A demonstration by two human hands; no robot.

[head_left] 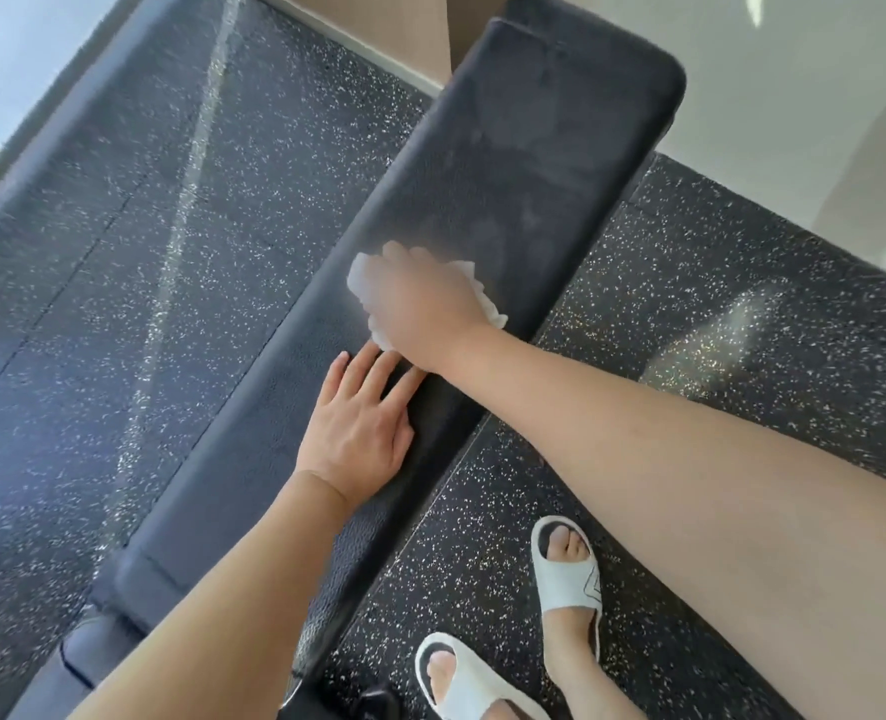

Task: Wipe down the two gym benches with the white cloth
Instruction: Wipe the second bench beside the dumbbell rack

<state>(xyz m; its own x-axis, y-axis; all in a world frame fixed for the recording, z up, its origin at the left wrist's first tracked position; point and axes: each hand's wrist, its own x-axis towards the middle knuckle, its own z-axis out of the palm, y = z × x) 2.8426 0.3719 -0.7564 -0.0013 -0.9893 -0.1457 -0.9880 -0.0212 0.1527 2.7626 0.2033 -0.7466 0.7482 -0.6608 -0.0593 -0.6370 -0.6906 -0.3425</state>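
One bench point(508, 163) in view so far: the right hand point(420, 309) bunches the white cloth point(485, 298) mid-pad, fingers curled over it, while the left hand point(358, 433) lies flat, fingers straight, nearer the person. Best bet: long overlapping strokes toward the far end, steady pressure.

White cloth point(482, 293) mostly hidden — right hand point(420, 309) blurred

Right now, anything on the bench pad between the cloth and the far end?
Nothing visible. The right hand presses the white cloth on the bench mid-pad, and the pad beyond it is bare to the far end. The left hand rests flat behind the cloth, on the near side, out of that path.
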